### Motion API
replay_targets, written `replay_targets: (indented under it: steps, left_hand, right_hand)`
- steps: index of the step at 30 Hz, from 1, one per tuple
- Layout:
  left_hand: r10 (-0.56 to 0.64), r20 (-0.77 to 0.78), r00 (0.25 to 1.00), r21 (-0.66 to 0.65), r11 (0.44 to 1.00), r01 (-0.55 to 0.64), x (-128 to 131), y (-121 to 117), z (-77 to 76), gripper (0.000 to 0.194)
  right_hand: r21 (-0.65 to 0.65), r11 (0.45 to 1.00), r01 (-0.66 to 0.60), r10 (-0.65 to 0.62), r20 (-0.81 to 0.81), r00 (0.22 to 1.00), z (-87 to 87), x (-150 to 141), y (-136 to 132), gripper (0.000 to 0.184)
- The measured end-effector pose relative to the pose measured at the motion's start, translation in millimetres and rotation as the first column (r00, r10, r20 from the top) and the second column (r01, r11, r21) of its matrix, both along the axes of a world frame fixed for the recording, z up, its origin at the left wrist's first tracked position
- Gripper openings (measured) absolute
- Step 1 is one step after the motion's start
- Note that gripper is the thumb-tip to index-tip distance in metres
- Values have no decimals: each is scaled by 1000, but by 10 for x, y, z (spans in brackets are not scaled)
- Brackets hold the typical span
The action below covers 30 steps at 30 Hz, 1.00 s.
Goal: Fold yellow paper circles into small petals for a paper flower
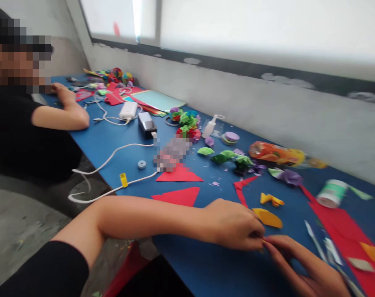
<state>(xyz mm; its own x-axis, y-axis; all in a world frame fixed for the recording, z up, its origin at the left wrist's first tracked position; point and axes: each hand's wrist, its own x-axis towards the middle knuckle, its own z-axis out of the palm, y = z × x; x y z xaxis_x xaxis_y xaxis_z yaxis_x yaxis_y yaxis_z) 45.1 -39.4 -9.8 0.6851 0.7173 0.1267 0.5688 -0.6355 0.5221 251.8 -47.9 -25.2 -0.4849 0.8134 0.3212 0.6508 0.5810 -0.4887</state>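
Observation:
Over the near edge of the blue table, my left hand [237, 225] is closed, its fingertips pinched together. It meets my right hand [302, 264], whose thumb and forefinger also pinch at the same spot. A hint of orange shows between the fingertips, but it is too small and covered to name. Just beyond my left hand lie a flat orange-yellow paper piece [268, 218] and a folded yellow paper piece [271, 200]. A folded red paper strip [241, 192] and red paper triangles [179, 173] lie farther left.
A person in black [26, 123] leans on the table at far left. White cables, a power bank [147, 125], a glue bottle [209, 127], paper flowers [189, 123], an orange-labelled bottle [277, 153], a white-green cup [332, 193], red paper [339, 222] and slim tools [315, 239] lie around.

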Motion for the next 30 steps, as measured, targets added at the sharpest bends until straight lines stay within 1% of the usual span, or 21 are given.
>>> replay_targets:
  steps: [1, 3, 5, 7, 10, 16, 18, 22, 30]
  left_hand:
    - [18, 8, 1000, 43, 999, -18, 11, -17, -20, 29]
    - [29, 14, 999, 105, 994, -30, 33, -42, -58, 28]
    - [22, 26, 999, 153, 988, -26, 51, -59, -87, 27]
    - [15, 42, 999, 184, 983, -22, 60, -72, -102, 28]
    - [19, 60, 998, 195, 980, -31, 59, -86, -107, 29]
    - [35, 124, 992, 197, 979, -59, 49, -97, -119, 35]
    - [36, 150, 988, 185, 981, -64, 49, -101, -123, 35]
    - [43, 186, 982, 169, 983, -75, 48, -108, -118, 33]
    - [51, 199, 979, 187, 978, -89, 47, -108, -116, 34]
  right_hand:
    - [-80, 997, -23, 22, -6, 1000, 67, -65, -47, 24]
    - [-155, 986, 55, -65, -56, 996, 145, -146, -113, 28]
    - [-201, 974, 106, -127, -95, 987, 164, -168, -152, 29]
    - [-226, 967, 121, -153, -130, 980, 155, -157, -175, 26]
    - [-268, 954, 137, -190, -183, 965, 146, -143, -189, 23]
    - [-396, 903, 168, -288, -267, 920, 141, -124, -156, 27]
    - [-401, 904, 150, -276, -277, 920, 105, -79, -123, 29]
    - [-363, 929, 71, -171, -253, 952, 48, 1, -48, 32]
    - [-287, 957, 49, -109, -199, 974, 112, -46, -33, 32]
